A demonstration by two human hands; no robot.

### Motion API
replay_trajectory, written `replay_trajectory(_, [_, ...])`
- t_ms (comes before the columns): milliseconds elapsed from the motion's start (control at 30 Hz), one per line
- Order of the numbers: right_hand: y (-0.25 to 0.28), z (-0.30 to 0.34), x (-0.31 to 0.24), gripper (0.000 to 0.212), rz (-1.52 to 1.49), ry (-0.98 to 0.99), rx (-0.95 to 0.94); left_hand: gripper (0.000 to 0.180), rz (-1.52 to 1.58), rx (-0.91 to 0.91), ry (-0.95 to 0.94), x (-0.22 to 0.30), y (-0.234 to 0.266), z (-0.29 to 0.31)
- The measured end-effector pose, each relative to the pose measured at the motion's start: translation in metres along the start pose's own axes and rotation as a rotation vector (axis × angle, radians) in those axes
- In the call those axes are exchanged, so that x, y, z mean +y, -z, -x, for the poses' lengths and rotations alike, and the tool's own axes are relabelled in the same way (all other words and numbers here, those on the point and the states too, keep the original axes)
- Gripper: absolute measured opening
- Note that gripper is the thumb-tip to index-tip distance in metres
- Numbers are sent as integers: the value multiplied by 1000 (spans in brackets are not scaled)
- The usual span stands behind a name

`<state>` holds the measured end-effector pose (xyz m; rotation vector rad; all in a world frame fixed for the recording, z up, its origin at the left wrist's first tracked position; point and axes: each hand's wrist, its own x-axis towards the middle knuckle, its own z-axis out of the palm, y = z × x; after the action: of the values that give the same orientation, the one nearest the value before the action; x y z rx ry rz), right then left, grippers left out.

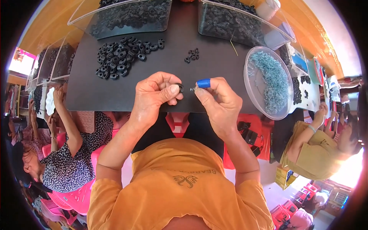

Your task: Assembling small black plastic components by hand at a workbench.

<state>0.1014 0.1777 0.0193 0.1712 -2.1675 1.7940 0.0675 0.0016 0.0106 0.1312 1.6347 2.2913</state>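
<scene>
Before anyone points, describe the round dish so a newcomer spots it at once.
Start at the dark tabletop and go to its right end, past the right hand. There sits the clear dish of bluish pieces, round, unlike the boxy bin of black parts beyond it.

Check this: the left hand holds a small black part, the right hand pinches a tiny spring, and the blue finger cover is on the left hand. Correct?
Not quite: the blue finger cover is on the right hand, not the left hand, as the head view shows. The left does hold a small black part, and the right pinches a tiny spring.
</scene>
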Motion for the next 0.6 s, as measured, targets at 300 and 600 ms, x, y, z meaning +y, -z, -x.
replay_trajectory(300, [-9, 1, -2, 16, 67, 132, 33, 17, 322, -9, 68, -6, -10, 2])
replay_trajectory(600, [-9, -4, -1, 20, 212, 279, 33, 15, 299, 16, 7, -13, -13, 5])
